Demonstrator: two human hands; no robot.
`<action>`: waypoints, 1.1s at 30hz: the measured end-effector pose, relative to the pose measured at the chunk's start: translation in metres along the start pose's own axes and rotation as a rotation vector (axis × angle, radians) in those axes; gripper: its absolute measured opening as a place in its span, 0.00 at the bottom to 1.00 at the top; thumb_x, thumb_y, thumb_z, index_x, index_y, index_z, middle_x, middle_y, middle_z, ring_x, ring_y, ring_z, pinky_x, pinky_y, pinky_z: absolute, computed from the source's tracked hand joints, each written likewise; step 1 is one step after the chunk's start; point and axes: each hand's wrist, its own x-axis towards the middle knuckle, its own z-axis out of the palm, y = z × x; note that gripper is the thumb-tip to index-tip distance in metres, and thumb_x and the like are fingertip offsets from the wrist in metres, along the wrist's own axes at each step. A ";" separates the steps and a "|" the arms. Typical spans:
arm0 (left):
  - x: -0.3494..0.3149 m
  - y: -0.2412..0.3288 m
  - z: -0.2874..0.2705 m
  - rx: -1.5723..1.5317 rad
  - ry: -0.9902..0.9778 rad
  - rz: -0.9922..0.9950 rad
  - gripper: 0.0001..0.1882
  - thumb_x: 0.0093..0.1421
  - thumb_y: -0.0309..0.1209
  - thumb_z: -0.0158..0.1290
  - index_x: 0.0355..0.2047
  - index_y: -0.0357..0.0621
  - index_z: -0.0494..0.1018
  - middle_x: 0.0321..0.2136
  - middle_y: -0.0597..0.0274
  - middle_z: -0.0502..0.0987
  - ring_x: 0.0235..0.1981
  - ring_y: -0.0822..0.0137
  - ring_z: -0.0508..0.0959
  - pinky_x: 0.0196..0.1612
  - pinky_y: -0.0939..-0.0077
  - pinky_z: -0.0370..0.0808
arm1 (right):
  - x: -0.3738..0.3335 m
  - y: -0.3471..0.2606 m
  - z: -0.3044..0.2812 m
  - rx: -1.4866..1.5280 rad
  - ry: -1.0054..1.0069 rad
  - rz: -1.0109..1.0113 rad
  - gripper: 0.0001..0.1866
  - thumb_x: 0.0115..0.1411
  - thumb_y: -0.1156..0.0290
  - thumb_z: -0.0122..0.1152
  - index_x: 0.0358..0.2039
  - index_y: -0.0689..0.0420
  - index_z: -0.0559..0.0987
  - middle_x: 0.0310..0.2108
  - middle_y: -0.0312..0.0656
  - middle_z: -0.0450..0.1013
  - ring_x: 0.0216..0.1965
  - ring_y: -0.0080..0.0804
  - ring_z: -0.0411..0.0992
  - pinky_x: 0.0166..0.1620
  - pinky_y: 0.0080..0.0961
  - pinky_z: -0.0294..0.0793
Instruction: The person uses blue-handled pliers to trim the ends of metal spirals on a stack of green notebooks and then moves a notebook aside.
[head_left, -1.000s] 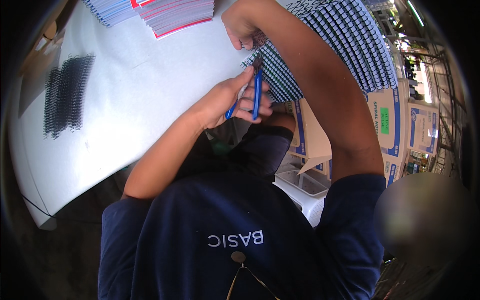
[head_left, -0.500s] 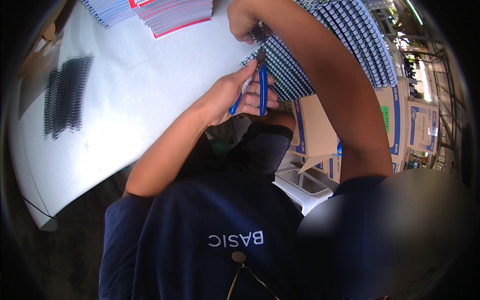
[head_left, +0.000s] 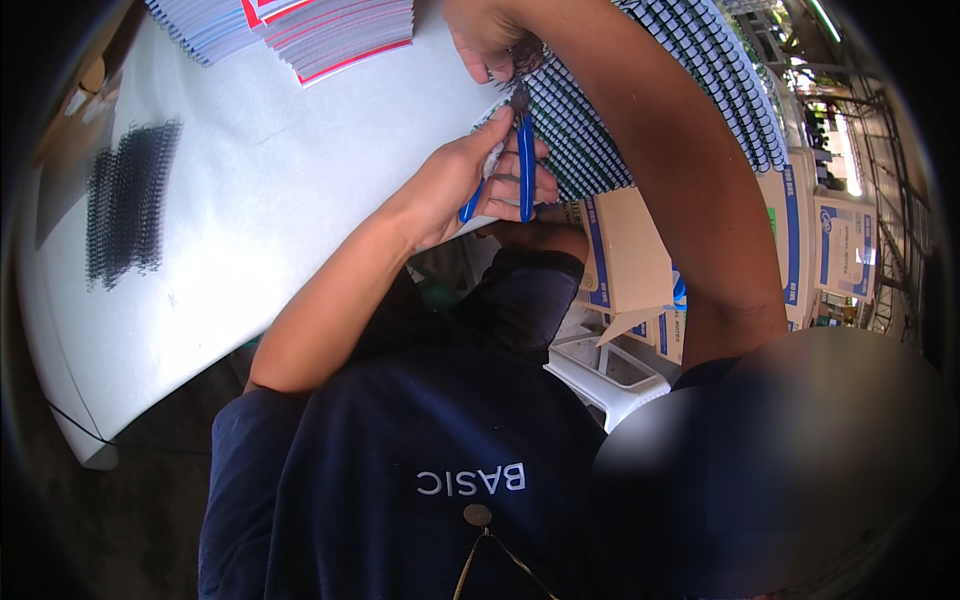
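Left hand (head_left: 455, 185) clamped its fingers on blue-handled metal pliers (head_left: 522, 150) at the black wire spiral binding of stacked notebooks (head_left: 600, 140) on the white tabletop (head_left: 250, 200), right hand (head_left: 490, 40) pinching that binding's end; a slipping tip might nick those fingers.

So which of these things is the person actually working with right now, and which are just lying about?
In use:
- left hand gripping the blue-handled pliers
- right hand pinching a wire coil at the edge of the spiral-bound notebooks

Lying about:
- loose black wire coils on the white table
- red-edged booklet stack
- cardboard boxes
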 end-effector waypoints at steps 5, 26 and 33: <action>0.015 -0.022 -0.054 -0.293 -0.601 0.033 0.33 0.67 0.53 0.27 0.50 0.34 0.64 0.37 0.46 0.75 0.41 0.53 0.78 0.38 0.67 0.77 | -0.009 -0.006 -0.004 -0.023 0.053 -0.024 0.14 0.49 0.80 0.62 0.38 0.56 0.81 0.31 0.42 0.78 0.30 0.33 0.75 0.32 0.32 0.74; 0.016 -0.011 -0.044 -0.267 -0.581 -0.013 0.33 0.67 0.54 0.28 0.49 0.33 0.65 0.34 0.47 0.76 0.41 0.52 0.78 0.40 0.64 0.78 | -0.031 -0.008 -0.005 -0.118 0.105 -0.071 0.15 0.48 0.78 0.64 0.39 0.53 0.82 0.36 0.41 0.79 0.35 0.35 0.76 0.36 0.34 0.74; -0.008 0.012 0.020 -0.020 -0.002 -0.002 0.30 0.66 0.55 0.30 0.40 0.38 0.66 0.24 0.58 0.71 0.23 0.65 0.75 0.26 0.73 0.74 | -0.027 -0.005 0.001 -0.181 0.151 -0.030 0.16 0.49 0.77 0.64 0.40 0.52 0.82 0.38 0.40 0.78 0.36 0.35 0.76 0.37 0.34 0.74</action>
